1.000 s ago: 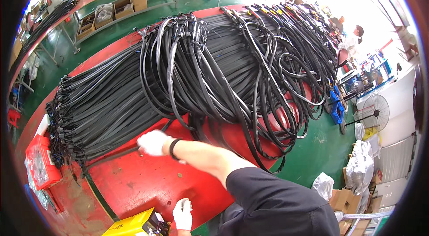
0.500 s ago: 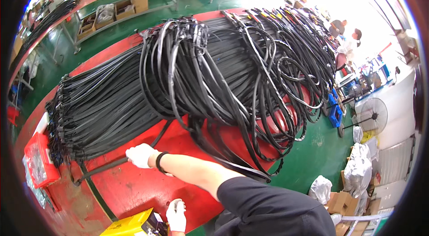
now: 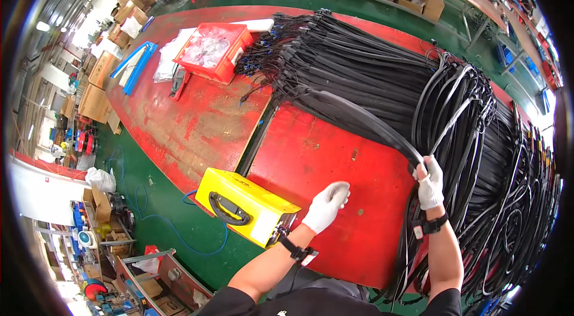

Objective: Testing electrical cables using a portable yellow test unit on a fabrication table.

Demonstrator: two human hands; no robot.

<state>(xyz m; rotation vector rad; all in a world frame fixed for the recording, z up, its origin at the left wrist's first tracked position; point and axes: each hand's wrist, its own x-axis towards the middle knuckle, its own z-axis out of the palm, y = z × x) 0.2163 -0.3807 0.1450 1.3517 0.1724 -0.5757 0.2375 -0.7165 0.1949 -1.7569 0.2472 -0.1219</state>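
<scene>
Both my hands wear white gloves. My right hand (image 3: pixel 429 183) is closed round a thick black cable (image 3: pixel 382 124) at the near edge of the pile. From my grip that cable arcs up and left to the heap of cable ends. Over the red table my left hand (image 3: pixel 327 205) hovers with loosely bent fingers, holding nothing. Just left of it stands a yellow box-shaped machine (image 3: pixel 254 205) with a black handle. A large pile of black cables (image 3: pixel 359 77) lies side by side across the table, with connector ends gathered at its left.
A red bin (image 3: pixel 218 56) of clear plastic bags sits on the far part of the red table (image 3: pixel 185 118), beside a blue tray (image 3: pixel 134 68). A dark gap crosses the table near the yellow machine. Looped cables (image 3: pixel 502 196) hang over the right side. A blue hose (image 3: pixel 179 247) lies on the green floor.
My view has swung left, bringing the yellow machine and red bin further in. My right hand has moved right along the pile with the cable. My left hand has risen over the table.
</scene>
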